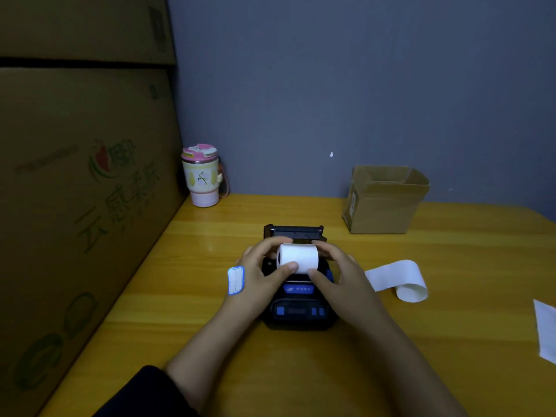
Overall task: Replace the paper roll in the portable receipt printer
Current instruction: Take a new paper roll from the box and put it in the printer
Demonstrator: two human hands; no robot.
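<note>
The left hand (255,275) and the right hand (337,266) both grip one white paper roll (299,257) with curled fingers, above the open printer (298,311) at mid-table. Two big cartons (84,191) wall the left edge of the table (186,281); the right side has free room, with one loose paper strip (397,278).
</note>
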